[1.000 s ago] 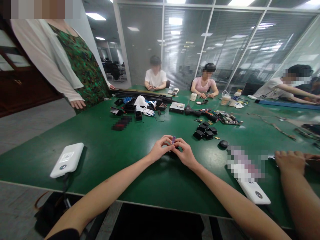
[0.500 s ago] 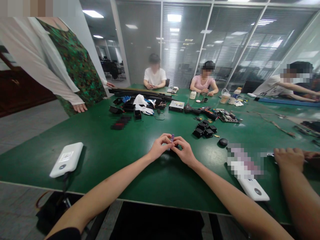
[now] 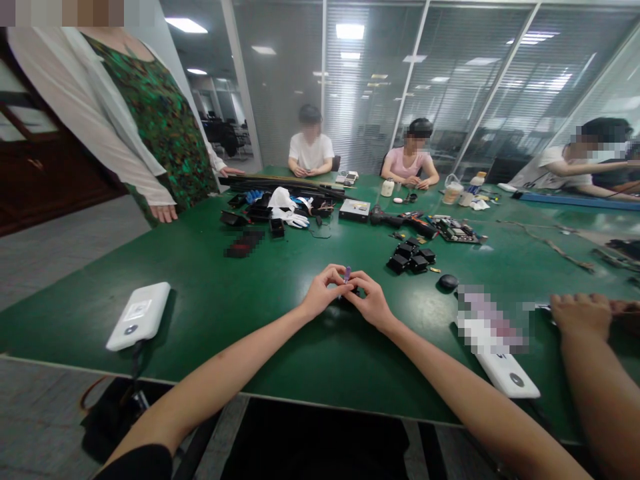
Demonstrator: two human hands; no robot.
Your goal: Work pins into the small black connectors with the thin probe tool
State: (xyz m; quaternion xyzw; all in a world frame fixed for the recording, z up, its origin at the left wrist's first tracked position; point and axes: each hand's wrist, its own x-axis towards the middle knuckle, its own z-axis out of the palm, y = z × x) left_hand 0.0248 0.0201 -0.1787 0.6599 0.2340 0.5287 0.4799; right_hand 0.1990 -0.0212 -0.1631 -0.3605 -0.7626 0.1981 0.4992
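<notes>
Angled inward, the left hand (image 3: 321,293) and right hand (image 3: 371,301) pinch a small purple piece (image 3: 347,273) between them. Markings on the right-side white power bank (image 3: 507,373) are unreadable.

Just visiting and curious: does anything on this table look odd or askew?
Nothing looks spilled or clearly damaged. The heap of black parts across the glossy green table looks messy: pieces lie jumbled around white fabric gloves.

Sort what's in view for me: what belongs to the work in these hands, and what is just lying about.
In use:
small purple piece, between the left hand and right hand
dark part by it, mostly hidden

Apparently just lying about:
black blocks
rounded black object
circuit board
silver box
white device at left
</notes>
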